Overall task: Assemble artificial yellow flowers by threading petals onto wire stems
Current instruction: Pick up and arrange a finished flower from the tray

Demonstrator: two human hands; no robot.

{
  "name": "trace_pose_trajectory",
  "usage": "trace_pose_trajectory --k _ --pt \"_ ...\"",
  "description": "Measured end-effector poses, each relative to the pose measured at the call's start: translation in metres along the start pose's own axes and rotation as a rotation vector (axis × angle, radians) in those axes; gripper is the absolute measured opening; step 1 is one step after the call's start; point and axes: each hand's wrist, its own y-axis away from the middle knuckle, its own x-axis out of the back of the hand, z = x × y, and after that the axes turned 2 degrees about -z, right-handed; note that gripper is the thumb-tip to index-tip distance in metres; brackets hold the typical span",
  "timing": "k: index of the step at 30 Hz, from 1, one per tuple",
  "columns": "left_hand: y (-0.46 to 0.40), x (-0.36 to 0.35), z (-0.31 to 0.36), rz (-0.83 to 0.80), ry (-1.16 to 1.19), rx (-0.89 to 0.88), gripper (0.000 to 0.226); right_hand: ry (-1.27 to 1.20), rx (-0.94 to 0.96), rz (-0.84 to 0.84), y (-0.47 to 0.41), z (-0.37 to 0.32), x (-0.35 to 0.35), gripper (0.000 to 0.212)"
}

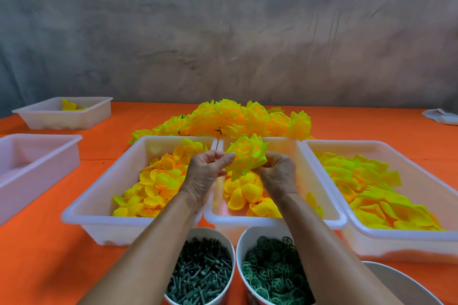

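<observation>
two hands meet over the middle tray, both on one nearly built yellow fabric flower head (246,156). left hand (207,171) pinches the flower's left edge between thumb and fingertips; right hand (277,176) curls round its underside from the right, where the stem end would be, though no stem or wire shows from this view. the flower is held in the air, above the near-middle white plastic tray of rounded yellow petals (247,195), touching nothing but the hands.

judging by the layered petals, the step in hand looks like seating or fluffing the outer layer. to do it well, i'd keep the right hand's grip firm at the base so the layers don't spin, and let the left hand ease the petals round evenly rather than tug one edge, since thin fabric creases and can tear at the centre hole.

just left sits a white tray of small cupped yellow petals (158,181); to the right, a white tray of pointed yellow-green petals (371,186). nearest, two round white tubs: one of dark green plastic pegs (200,275), one of green plastic rings (270,272). beyond the trays lies a heap of finished yellow flowers (238,119) on the orange-covered table (44,255). far left stand two more white trays (37,156), the farther one holding a few yellow pieces.
</observation>
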Motion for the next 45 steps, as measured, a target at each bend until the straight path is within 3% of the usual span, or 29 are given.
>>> trace_pose_trajectory --k 10,17,21,25,29,39,45 --pt "-0.0006 0.0006 -0.0018 0.027 -0.024 -0.063 0.02 0.107 0.021 -0.023 -0.0039 0.006 -0.0017 0.015" --pt "-0.0024 0.0014 -0.0005 0.069 0.074 -0.03 0.007 -0.068 -0.061 -0.021 -0.0027 0.0061 -0.0004 0.013" --pt "-0.0059 0.002 -0.0011 0.101 0.106 0.025 0.011 -0.138 -0.115 -0.021 -0.0035 0.0054 -0.001 0.014" --pt "-0.0062 0.0011 -0.0013 0.035 0.081 0.05 0.017 -0.154 -0.114 -0.039 -0.004 0.0035 -0.0031 0.016" --pt "-0.0037 0.0024 -0.0028 0.008 0.038 0.004 0.002 -0.159 -0.101 -0.04 -0.0025 0.0037 -0.0023 0.017" --pt "0.0005 0.0009 -0.0036 0.027 -0.007 -0.059 0.028 0.01 -0.072 -0.073 -0.0012 0.0041 -0.0004 0.016" --pt "-0.0011 0.0017 -0.0035 0.072 0.05 -0.039 0.026 0.054 -0.065 -0.072 -0.0034 0.0066 -0.0025 0.018"
